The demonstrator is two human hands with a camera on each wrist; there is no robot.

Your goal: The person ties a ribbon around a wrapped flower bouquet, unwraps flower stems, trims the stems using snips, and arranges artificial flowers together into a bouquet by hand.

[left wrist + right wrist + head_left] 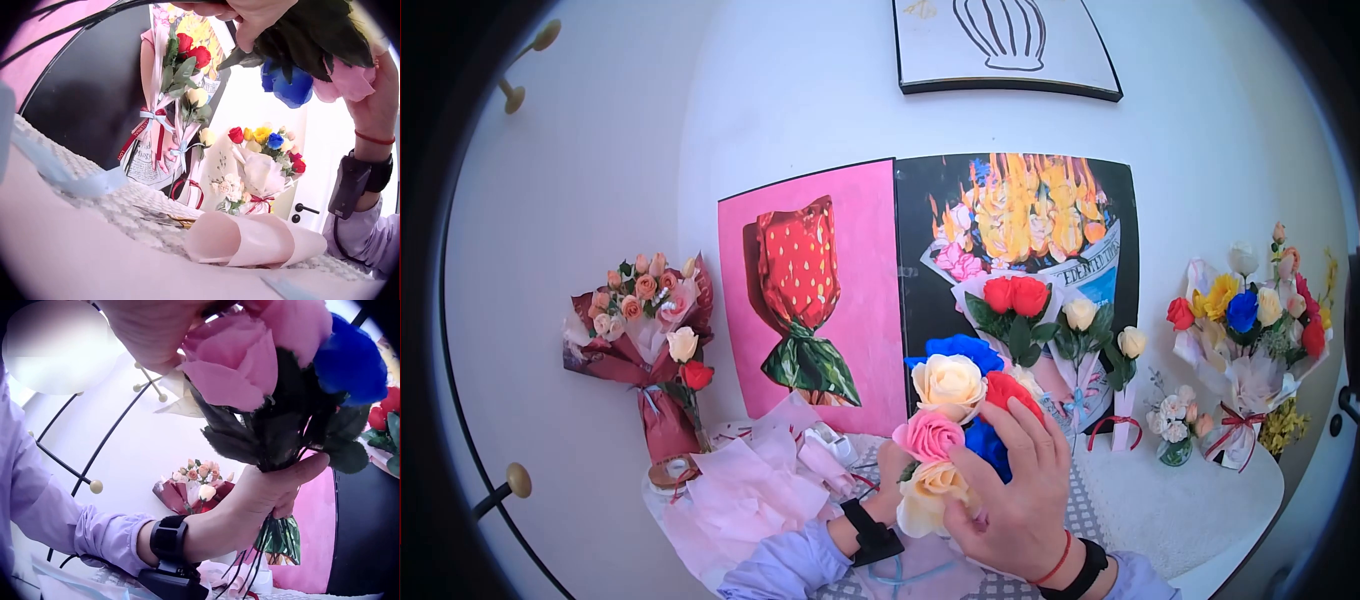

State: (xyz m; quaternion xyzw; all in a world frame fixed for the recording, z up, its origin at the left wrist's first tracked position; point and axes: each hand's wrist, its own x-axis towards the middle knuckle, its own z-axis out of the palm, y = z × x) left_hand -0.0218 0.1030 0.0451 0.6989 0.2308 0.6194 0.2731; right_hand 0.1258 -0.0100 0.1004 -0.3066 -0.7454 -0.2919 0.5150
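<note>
A bunch of artificial roses, with a cream rose, a pink rose, blue ones and a red one, stands upright above the table. The left hand grips its stems below the leaves; in the right wrist view that hand has its fingers wrapped round them, bare stem ends hanging below. The right hand lies over the flower heads from the right, fingers spread and bent among the red, blue and cream roses. In the right wrist view it touches the pink rose from above.
Pink wrapping paper lies at left near a ribbon roll. A rolled pink sheet and scissors lie on the table. Wrapped bouquets stand left and right; single wrapped roses stand behind, before two pictures.
</note>
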